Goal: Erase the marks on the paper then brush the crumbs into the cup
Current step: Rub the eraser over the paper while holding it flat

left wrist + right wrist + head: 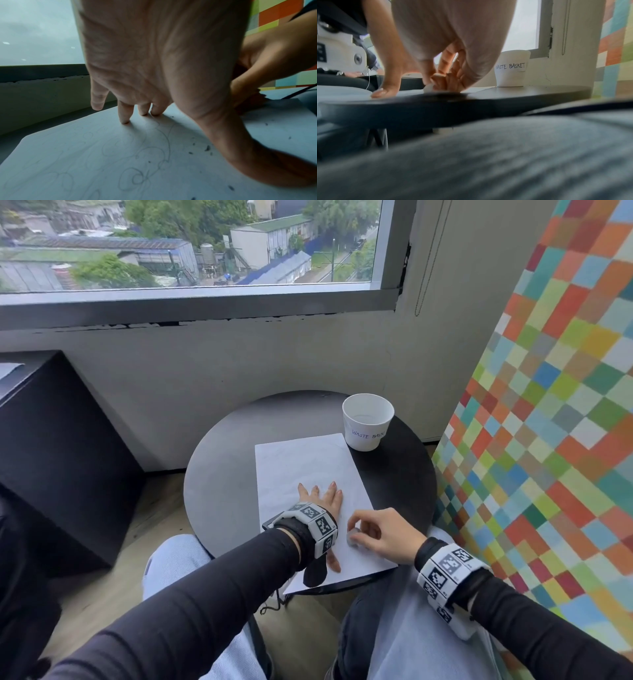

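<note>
our left hand (322, 501) lies flat on the paper (301, 460), which looks thin and slides easily. our right hand (380, 534) pinches the small eraser (353, 535) at the sheet's five o'clock corner. the light, tippable cup (368, 422) stands at one o'clock.

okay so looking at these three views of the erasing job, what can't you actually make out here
- Eraser: mostly hidden by the right hand pinching it; shape unclear in every view.
- Pencil marks on the paper: too faint in the head view; the left hand covers part in the left wrist view.
- Cup: contents unclear.
- Crumbs: invisible in the head view.
</note>
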{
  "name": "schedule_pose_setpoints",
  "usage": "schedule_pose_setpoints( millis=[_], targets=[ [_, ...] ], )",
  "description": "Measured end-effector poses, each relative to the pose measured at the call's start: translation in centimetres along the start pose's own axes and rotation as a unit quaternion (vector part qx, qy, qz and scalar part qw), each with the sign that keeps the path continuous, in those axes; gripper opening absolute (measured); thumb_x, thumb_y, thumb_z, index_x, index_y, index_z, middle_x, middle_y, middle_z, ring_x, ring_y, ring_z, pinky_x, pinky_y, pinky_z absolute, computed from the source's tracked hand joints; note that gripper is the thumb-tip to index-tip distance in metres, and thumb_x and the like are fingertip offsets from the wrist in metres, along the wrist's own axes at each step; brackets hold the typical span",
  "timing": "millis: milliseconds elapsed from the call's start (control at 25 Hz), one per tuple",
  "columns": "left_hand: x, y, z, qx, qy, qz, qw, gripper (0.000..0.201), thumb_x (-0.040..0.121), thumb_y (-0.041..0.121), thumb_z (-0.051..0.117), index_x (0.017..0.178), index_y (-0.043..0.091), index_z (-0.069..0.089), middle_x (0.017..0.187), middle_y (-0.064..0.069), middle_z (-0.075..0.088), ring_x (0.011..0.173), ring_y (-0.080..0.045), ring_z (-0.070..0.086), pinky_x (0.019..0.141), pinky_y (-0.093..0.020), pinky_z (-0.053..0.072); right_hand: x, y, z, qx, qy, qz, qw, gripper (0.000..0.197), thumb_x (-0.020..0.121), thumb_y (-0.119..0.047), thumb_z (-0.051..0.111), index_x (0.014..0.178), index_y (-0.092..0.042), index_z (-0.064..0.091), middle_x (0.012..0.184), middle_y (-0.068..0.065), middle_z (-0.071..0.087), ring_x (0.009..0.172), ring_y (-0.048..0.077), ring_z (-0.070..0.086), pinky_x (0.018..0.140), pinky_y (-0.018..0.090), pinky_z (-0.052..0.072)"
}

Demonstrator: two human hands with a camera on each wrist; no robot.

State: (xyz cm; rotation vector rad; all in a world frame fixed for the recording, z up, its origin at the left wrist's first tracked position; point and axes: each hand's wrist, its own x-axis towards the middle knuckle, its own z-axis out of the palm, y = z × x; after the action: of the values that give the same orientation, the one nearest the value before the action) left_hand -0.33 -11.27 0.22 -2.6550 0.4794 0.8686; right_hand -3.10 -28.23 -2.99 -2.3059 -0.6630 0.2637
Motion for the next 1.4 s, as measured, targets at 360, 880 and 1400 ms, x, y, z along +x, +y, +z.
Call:
schedule_pose_setpoints(
  millis=[360, 880, 1400],
  targets=[
    [0.0, 0.1, 0.0, 0.001, -0.002, 0.000, 1.000, 0.149, 0.061, 0.066, 0.081, 0.154, 0.009, -0.020, 0.162, -0.010, -0.023, 0.150, -0.041, -0.005, 0.117, -0.066, 0.003, 0.3, -0.2, -0.2, -0.009, 0.007, 0.006, 1.000, 0.002, 0.083, -0.022, 0.068, 0.084, -0.020, 0.067, 0.056, -0.005, 0.053, 0.054, 0.006, 0.047, 0.058, 0.011, 0.034],
    [-0.2, 0.0, 0.1, 0.005, 0.002, 0.006, 1.000, 0.150, 0.060, 0.068, 0.080, 0.154, 0.008, -0.021, 0.162, -0.011, -0.022, 0.149, -0.043, -0.006, 0.117, -0.065, 0.004, -1.2, 0.0, -0.6, -0.002, -0.050, -0.010, 0.999, 0.005, 0.083, -0.028, 0.070, 0.081, -0.024, 0.068, 0.059, -0.008, 0.055, 0.053, 0.006, 0.047, 0.056, 0.010, 0.034],
    [-0.4, 0.1, 0.0, -0.003, 0.003, 0.010, 1.000, 0.149, 0.061, 0.065, 0.082, 0.154, 0.008, -0.019, 0.163, -0.011, -0.021, 0.149, -0.044, -0.004, 0.118, -0.062, 0.008, 0.1, 0.8, -0.7, -0.017, 0.053, 0.037, 0.998, 0.007, 0.081, -0.031, 0.070, 0.080, -0.026, 0.065, 0.064, -0.005, 0.061, 0.054, 0.006, 0.049, 0.059, 0.016, 0.039]
  ],
)
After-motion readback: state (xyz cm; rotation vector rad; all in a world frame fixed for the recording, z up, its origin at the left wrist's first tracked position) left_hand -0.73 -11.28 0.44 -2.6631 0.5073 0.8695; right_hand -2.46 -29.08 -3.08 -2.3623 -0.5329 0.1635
